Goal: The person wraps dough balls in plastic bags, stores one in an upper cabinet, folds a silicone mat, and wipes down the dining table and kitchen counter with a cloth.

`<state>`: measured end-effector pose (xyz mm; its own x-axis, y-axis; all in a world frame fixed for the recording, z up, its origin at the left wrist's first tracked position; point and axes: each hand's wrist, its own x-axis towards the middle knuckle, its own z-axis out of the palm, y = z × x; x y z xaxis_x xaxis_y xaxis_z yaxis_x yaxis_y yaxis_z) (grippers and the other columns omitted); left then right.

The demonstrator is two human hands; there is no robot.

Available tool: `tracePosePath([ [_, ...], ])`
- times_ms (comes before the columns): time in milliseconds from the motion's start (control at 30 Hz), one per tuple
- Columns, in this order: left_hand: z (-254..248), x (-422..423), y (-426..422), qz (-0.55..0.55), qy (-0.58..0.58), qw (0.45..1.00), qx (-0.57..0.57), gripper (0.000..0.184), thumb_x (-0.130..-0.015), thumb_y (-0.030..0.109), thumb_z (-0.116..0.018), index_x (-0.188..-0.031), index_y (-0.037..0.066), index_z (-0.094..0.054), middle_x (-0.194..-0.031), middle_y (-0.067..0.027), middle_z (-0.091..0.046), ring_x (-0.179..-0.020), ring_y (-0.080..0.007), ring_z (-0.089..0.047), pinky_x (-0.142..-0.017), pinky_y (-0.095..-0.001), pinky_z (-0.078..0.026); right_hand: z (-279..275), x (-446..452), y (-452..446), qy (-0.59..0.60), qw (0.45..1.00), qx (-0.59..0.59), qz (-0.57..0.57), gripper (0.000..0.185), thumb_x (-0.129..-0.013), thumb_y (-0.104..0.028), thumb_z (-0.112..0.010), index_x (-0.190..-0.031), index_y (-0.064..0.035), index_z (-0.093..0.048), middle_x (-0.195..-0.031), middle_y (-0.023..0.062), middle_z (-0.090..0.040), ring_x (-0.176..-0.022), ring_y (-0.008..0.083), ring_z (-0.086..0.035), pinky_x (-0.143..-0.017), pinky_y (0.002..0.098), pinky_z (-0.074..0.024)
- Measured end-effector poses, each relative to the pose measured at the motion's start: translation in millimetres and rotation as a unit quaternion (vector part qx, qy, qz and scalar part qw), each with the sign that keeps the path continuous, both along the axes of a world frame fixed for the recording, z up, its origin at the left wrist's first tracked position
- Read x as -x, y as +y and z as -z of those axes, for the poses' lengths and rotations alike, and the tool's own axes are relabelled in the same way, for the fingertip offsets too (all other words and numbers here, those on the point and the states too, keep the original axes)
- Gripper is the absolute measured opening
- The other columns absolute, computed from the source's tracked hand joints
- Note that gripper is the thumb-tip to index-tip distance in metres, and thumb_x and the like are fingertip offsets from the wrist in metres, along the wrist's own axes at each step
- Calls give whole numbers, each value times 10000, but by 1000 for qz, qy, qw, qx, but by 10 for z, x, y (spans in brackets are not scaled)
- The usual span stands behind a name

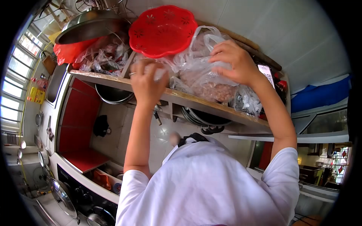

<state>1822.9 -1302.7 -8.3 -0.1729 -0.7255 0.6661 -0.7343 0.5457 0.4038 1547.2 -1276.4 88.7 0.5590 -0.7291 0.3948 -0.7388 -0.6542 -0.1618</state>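
Observation:
A clear plastic bag (203,69) full of pale pinkish pieces, perhaps peanuts, lies on the wooden-edged shelf in front of me. My right hand (235,62) is over the bag's right side, thumb and fingers apart, close against the crumpled plastic. My left hand (148,79) is at the bag's left, over the shelf edge, fingers bent and smeared by motion. Thin clear plastic shows by its thumb; whether it is gripped cannot be made out. Behind both hands, a red plastic basin (163,32) with a scalloped rim leans near the wall.
To the left are a metal wok or lid (92,28) and more plastic bags (105,56). A phone (266,75) lies at the right, beside wooden rods (260,54). Pans (203,117) sit below the shelf. A stove (81,196) stands at the lower left.

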Motion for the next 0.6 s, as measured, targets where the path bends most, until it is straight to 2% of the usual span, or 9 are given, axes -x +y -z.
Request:
tracePosePath([
  [33,33,50,31,124,-4,990,-60,313,-658,213,-736,-933,104,-636,-1104,-80,-528,-1048,-318,-500,-812,-425,-456,-17,-33,56,1,998,-6,-62,292,-654,-184,-735,-929,-107,-672,-1075,70,-586,-1074,289,-514,-912,399,-429],
  [67,76,145,52,125,-5,990,-64,313,-658,213,-736,-933,104,-636,-1104,-80,-528,-1048,-318,-500,-812,-425,-456,23,-53,102,51,996,-4,-74,380,-621,-209,-765,-977,-125,-664,-1183,79,-541,-1172,313,-447,-975,435,-383],
  [133,168,324,70,118,-131,984,-3,206,-689,178,-712,-850,69,-644,-1069,-81,-557,-1010,-325,-516,-785,-416,-460,156,-96,145,84,993,-15,-86,393,-610,-203,-766,-980,-127,-660,-1203,82,-527,-1192,312,-430,-988,436,-372],
  [167,183,334,44,119,-131,984,-4,206,-689,178,-712,-850,69,-644,-1069,-81,-557,-1010,-325,-516,-785,-416,-460,217,-102,149,118,988,-21,-98,406,-598,-198,-767,-983,-129,-656,-1224,85,-512,-1213,311,-414,-1002,438,-361],
  [200,199,327,-1,135,-162,977,-25,170,-709,158,-692,-827,48,-641,-1010,-87,-579,-954,-315,-542,-764,-404,-460,282,-96,124,114,988,4,-100,290,-609,-175,-746,-877,-105,-660,-1083,87,-570,-1105,294,-490,-970,425,-386],
  [267,192,281,-93,152,-193,968,-46,139,-728,139,-673,-804,27,-637,-951,-93,-601,-898,-305,-567,-743,-393,-460,434,65,-63,136,987,-3,-85,214,-624,-147,-728,-816,-90,-650,-977,81,-578,-1018,290,-516,-928,412,-407],
  [333,137,211,-143,255,-11,953,-166,108,-758,96,-632,-809,1,-621,-814,-110,-601,-808,-300,-583,-717,-369,-450,455,195,-153,157,985,-10,-74,141,-639,-118,-709,-754,-75,-640,-870,75,-587,-931,286,-541,-886,399,-427],
  [400,82,227,-124,246,8,955,-165,100,-761,83,-624,-803,-7,-611,-807,-119,-597,-811,-303,-580,-722,-361,-445,394,283,-177,60,997,33,-37,63,-668,-77,-677,-689,-58,-621,-722,67,-548,-800,282,-537,-802,381,-440],
  [600,-53,405,-166,255,116,951,-129,85,-777,68,-607,-776,-17,-601,-766,-140,-556,-749,-311,-555,-663,-359,-435,230,465,-243,40,997,59,-3,61,-689,-74,-674,-737,-57,-640,-748,58,-575,-815,258,-549,-734,360,-454],
])
